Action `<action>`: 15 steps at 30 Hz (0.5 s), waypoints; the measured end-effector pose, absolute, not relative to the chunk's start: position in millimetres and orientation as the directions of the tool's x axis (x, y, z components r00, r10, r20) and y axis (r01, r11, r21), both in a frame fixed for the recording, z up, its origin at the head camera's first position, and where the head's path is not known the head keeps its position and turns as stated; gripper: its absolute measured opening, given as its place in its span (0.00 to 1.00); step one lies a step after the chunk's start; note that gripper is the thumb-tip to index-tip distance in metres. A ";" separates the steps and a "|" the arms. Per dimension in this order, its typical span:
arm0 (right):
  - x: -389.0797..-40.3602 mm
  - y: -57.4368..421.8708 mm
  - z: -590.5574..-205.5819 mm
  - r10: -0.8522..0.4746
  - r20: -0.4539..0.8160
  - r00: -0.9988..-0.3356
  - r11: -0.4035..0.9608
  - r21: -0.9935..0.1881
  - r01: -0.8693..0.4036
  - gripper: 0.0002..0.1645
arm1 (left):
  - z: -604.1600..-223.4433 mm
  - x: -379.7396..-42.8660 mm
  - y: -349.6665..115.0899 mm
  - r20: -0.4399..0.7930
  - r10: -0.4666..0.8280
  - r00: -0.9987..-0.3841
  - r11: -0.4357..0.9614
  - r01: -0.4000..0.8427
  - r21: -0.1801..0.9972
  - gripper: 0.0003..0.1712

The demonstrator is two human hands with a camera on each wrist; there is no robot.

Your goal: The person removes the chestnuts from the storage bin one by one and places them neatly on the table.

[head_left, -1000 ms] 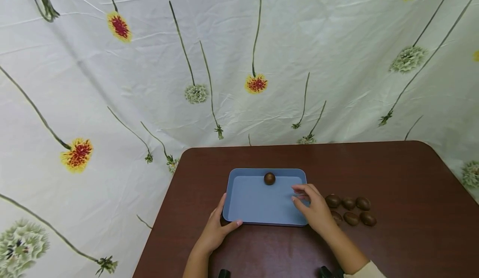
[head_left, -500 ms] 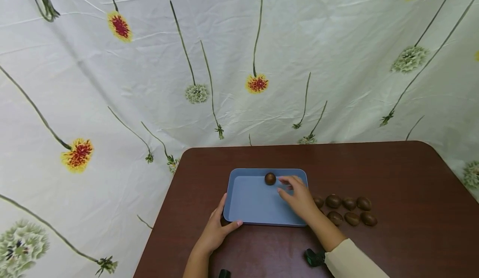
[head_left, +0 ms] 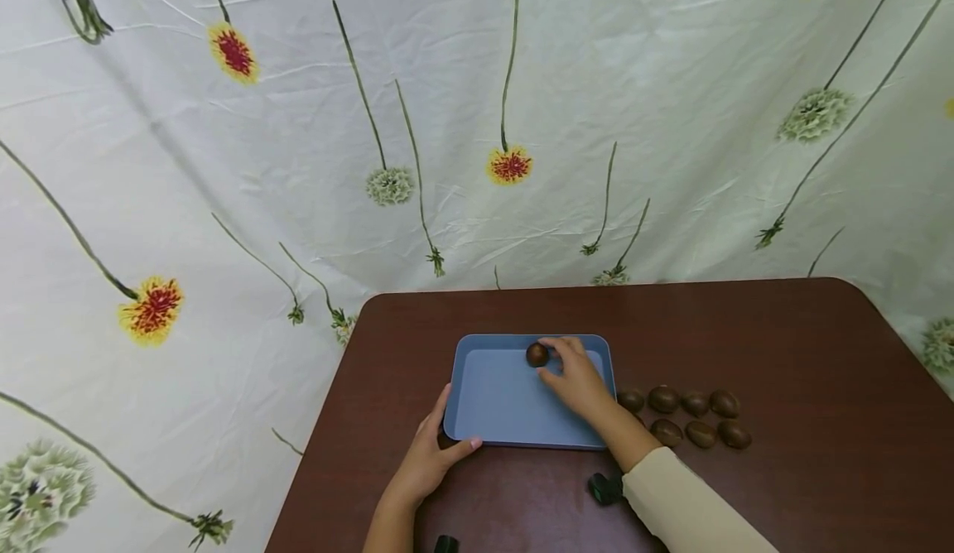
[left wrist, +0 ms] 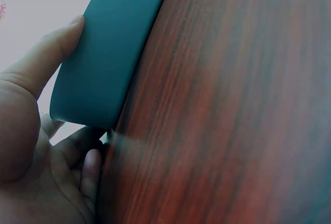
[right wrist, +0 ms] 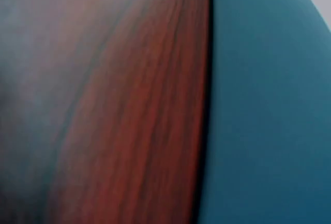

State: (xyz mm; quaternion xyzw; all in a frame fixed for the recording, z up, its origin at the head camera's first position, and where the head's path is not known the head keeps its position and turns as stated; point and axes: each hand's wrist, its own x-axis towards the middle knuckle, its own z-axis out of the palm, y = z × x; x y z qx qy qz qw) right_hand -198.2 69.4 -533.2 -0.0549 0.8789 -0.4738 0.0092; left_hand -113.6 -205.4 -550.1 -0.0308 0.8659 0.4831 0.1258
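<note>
A blue rectangular tray (head_left: 507,404) lies on the table with one glossy, round brown ball (head_left: 537,355) inside, near its back edge. My right hand (head_left: 575,382) reaches over the tray's right part, finger and thumb curved at the ball's far and near edges, pinching it. At the near left corner my left hand (head_left: 426,458) grips the tray, its thumb (left wrist: 70,32) on the side wall and its other fingers partly hidden. In the right wrist view only the tray wall (right wrist: 264,110) and tabletop show; the hand is out of that view.
Several brown nut-like oval pieces (head_left: 701,435) lie in two rows right of the tray, partly covered by the right forearm. The dark wood table (head_left: 820,354) ends at a flower-printed white cloth (head_left: 462,106). A black wrist device (head_left: 604,488) sits below the right wrist.
My right hand has moved left and back across the tray to the brown ball, its finger and thumb coming to the ball. Ball, tray and left hand have stayed put.
</note>
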 end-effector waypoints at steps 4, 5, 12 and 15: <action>-201.9 66.9 -536.5 -0.113 0.035 -0.993 0.562 -0.822 -0.093 0.32 | -550.7 -113.3 -204.9 -0.248 0.065 -0.967 0.530 -0.177 0.829 0.62; -202.8 66.7 -537.6 -0.113 0.038 -0.993 0.568 -0.817 -0.096 0.32 | -550.8 -113.3 -204.6 -0.248 0.065 -0.966 0.527 -0.178 0.831 0.62; -207.3 66.9 -544.4 -0.124 0.041 -0.991 0.600 -0.793 -0.108 0.33 | -550.4 -113.3 -203.7 -0.254 0.065 -0.965 0.520 -0.185 0.834 0.62; -209.1 66.9 -547.2 -0.126 0.051 -0.991 0.608 -0.785 -0.117 0.32 | -549.9 -113.4 -203.9 -0.251 0.056 -0.966 0.523 -0.186 0.832 0.62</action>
